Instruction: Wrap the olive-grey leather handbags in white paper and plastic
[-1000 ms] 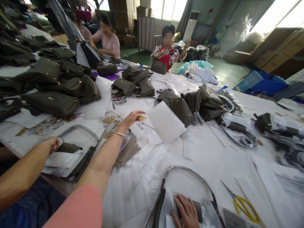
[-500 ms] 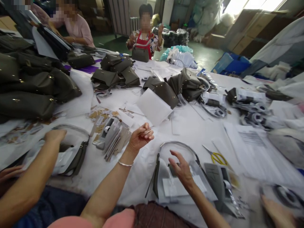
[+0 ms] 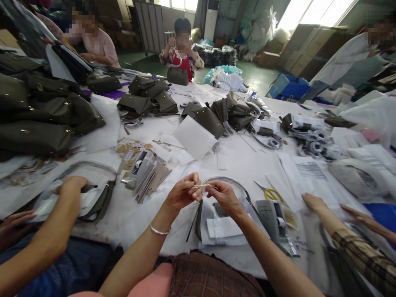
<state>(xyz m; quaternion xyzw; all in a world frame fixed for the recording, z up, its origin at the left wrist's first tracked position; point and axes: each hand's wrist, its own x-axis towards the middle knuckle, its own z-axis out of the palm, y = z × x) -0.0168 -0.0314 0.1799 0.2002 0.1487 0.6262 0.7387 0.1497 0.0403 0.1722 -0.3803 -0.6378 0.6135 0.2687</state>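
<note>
My left hand [image 3: 182, 193] and my right hand [image 3: 223, 196] meet just above the white table [image 3: 247, 165], both pinching the ends of a thin pale string [image 3: 202, 187] stretched between the fingertips. Under them lies a dark olive bag part with a curved strap [image 3: 216, 222] wrapped in white paper. A silver bangle sits on my left wrist.
A co-worker's hands at the left [image 3: 72, 185] rest on another wrapped bag piece. Another person's hand [image 3: 314, 202] lies on papers at the right. Yellow-handled scissors [image 3: 270, 193], a stack of tags [image 3: 145, 173] and piles of olive bags [image 3: 46, 115] surround the spot. People sit at the far side.
My left hand came back from the tags at mid-table, holding the string. My right hand lifted off the bag piece and took the string's other end. The view shifted right.
</note>
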